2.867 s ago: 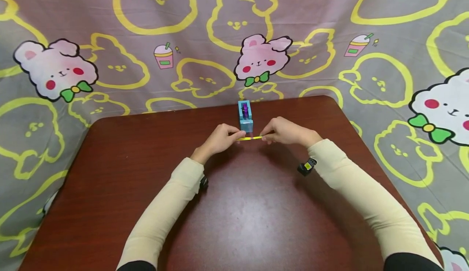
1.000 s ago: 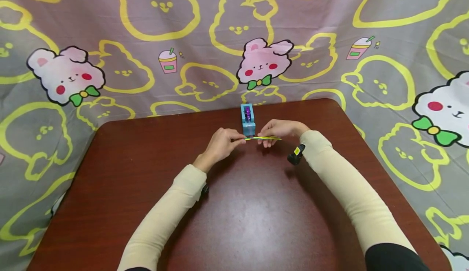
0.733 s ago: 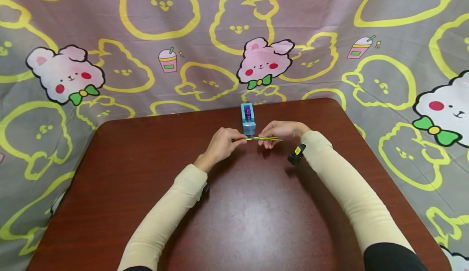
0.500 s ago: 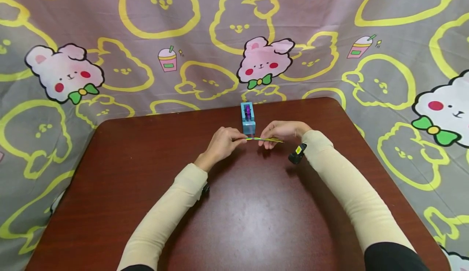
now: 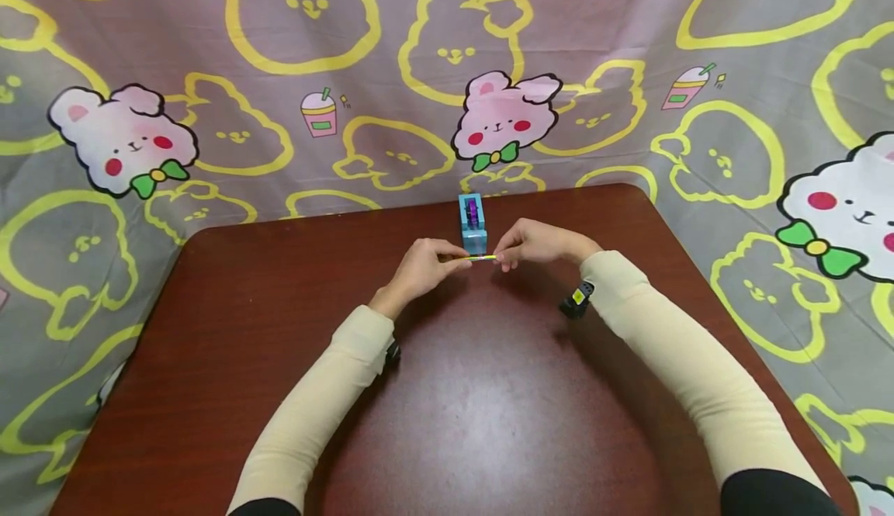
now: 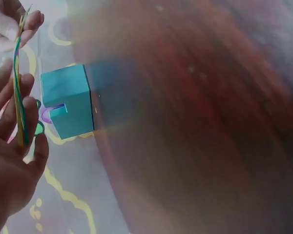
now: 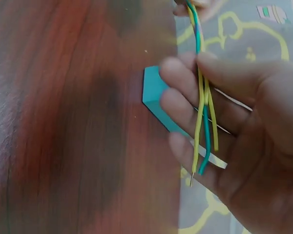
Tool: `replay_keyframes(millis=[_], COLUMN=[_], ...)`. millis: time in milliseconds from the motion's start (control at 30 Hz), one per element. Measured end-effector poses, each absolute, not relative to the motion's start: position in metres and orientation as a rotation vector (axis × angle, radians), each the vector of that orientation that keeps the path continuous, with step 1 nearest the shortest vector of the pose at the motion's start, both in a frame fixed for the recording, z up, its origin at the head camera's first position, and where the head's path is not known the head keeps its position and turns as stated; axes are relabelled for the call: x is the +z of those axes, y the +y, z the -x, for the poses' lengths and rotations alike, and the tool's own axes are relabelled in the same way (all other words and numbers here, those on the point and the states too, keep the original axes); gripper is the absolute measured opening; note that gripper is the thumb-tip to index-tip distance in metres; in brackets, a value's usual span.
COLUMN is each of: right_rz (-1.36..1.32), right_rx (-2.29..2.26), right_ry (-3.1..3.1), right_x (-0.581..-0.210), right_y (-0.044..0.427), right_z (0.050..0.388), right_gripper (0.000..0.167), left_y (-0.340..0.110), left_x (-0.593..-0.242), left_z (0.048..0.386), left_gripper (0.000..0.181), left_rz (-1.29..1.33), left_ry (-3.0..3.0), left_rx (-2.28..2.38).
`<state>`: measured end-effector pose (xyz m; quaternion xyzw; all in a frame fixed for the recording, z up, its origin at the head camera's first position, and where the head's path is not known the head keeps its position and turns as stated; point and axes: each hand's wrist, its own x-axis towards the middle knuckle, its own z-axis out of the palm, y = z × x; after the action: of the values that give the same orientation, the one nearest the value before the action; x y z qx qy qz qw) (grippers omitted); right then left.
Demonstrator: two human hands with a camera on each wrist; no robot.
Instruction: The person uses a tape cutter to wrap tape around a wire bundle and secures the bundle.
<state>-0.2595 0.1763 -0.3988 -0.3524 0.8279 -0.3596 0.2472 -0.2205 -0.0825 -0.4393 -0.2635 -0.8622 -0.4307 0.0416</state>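
Note:
A small bundle of thin yellow and green wires point(image 5: 482, 258) is stretched level between the two hands, just in front of a blue tape dispenser point(image 5: 475, 241). My left hand point(image 5: 419, 271) pinches the bundle's left part between thumb and fingers. The right hand point(image 5: 536, 242) pinches it farther right. In the right wrist view, the loose wire ends point(image 7: 205, 131) fan out over the palm, and one yellow wire ends in a bare metal tip. A purplish patch shows on the wires between the hands. The dispenser carries a purple reel point(image 5: 472, 211).
The dark red-brown table point(image 5: 279, 330) has rounded far corners and a glare spot near its front. Behind and beside it hangs a grey curtain point(image 5: 391, 43) with yellow outlines and rabbit faces. Each wrist wears a black camera point(image 5: 576, 299).
Since half a second ago the right hand has turned and risen slightly. The wire ends that stuck out past it are now hidden in the head view. The left hand barely moved.

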Motion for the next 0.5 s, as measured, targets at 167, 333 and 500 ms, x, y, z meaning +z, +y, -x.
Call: replay_keyframes(millis=[167,333,500], right_rz=[1.119,1.253,1.326], right_rx=[-0.851,-0.711,-0.576], right_ry=[2.472,2.667,2.832], right_x=[-0.396,-0.396,-0.399], right_y=[0.176,0.174,0.172], right_z=[0.253,0.244,0.237], right_gripper=[0.014,0.010,0.011], left_y=[-0.082,-0.084,-0.083], left_x=[-0.438,-0.432,-0.431], left_z=[0.231,0.240,0.248], left_gripper=[0.025,0.040,0.043], left_rz=[0.673,0.572,0.584], left_ry=[-2.704,-2.906,-3.036], left_rx=[-1.708,-1.842,-1.843])
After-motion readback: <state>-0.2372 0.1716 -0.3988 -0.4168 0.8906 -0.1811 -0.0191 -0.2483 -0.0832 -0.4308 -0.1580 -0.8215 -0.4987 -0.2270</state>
